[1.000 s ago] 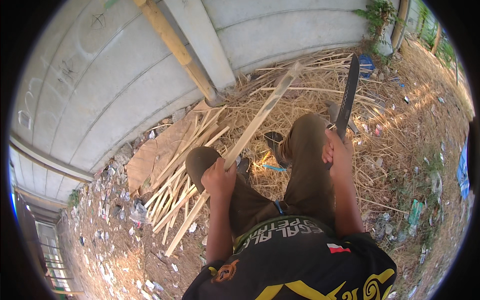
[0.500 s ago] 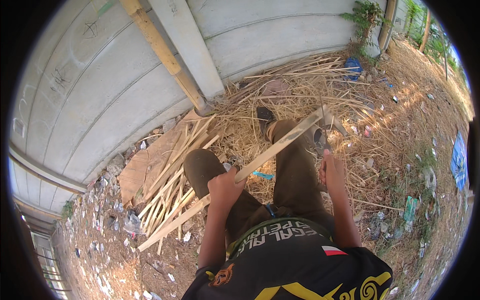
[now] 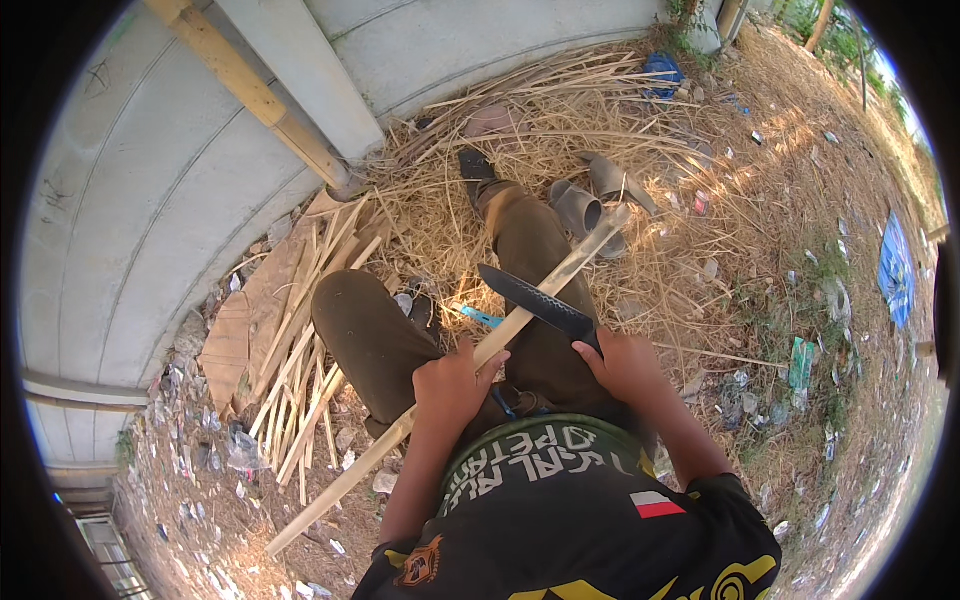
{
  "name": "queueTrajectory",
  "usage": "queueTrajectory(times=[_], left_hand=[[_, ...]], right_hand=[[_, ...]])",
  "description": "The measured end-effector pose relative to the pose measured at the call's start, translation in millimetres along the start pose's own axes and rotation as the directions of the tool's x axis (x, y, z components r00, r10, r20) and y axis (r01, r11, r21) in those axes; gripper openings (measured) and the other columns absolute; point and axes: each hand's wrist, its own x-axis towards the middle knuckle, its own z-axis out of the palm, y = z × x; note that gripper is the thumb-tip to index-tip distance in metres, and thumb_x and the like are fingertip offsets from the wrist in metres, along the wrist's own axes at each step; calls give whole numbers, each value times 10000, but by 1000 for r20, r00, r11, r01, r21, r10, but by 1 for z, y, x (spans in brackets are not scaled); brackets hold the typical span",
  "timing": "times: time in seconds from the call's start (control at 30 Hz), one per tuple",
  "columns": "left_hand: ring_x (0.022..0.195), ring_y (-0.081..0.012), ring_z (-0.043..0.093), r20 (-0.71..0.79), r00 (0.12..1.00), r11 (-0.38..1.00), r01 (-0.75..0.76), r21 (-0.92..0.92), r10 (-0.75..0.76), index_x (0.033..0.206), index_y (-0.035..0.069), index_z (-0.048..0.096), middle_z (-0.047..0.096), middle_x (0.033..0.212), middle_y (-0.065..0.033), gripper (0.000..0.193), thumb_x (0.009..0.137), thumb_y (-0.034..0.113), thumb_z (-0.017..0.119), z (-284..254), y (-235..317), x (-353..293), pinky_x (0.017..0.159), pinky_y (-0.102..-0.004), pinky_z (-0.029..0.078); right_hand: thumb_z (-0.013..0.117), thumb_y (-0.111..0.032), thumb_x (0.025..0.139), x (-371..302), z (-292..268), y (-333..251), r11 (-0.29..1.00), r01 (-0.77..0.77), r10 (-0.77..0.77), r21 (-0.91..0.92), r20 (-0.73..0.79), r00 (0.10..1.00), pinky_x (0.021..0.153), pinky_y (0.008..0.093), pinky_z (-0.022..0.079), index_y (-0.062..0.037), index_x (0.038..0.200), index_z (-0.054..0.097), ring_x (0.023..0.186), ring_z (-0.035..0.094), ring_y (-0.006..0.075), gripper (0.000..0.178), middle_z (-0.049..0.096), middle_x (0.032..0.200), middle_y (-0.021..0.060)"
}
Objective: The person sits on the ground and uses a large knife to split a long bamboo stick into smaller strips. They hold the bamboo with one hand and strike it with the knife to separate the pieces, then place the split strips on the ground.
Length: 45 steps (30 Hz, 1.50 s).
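Head view: the long wood strip (image 3: 500, 340) slants over your legs (image 3: 365, 325), under the knife (image 3: 540, 303). Your left hand (image 3: 450, 388) is curled round the strip; your right hand (image 3: 625, 365) is closed on the knife. Cut gently, away from your fingers.

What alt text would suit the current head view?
A person's left hand grips a long pale strip, while the right hand holds a black-bladed knife that crosses in front of it. More strips lie heaped beyond the left knee, with straw ahead, near a grey wall.
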Motion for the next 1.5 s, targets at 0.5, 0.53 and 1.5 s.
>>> queueTrajectory(times=[0.5, 0.53, 1.5], left_hand=[[512, -331, 634, 7, 1000, 997, -2, -74, 3, 784, 53, 573, 588, 535, -134, 476, 916, 510, 585, 7, -7, -4, 482, -426, 491], [515, -328, 636, 8, 1000, 997, -5, -74, 5, 789, 55, 574, 589, 537, -133, 459, 917, 495, 589, 9, -7, -5, 485, -425, 492], [496, -277, 623, -93, 993, 986, -87, -144, 74, 883, 81, 625, 605, 554, -75, 355, 893, 436, 627, 21, -2, -12, 475, -387, 488]], right_hand=[[400, -527, 1006, 10, -1, 15, 992, -118, 118, 45, 10, 993, 649, 533, 487, 35, 858, 590, 711, 629, 459, 612, 622, 703, 256], [396, -530, 1007, 15, -1, 26, 983, -163, 165, 86, -17, 986, 648, 535, 484, 35, 855, 591, 707, 628, 458, 617, 620, 694, 251], [399, -539, 999, -16, 1, -13, 994, -90, 95, -67, 78, 992, 727, 539, 482, 31, 865, 624, 796, 634, 469, 627, 641, 783, 285]])
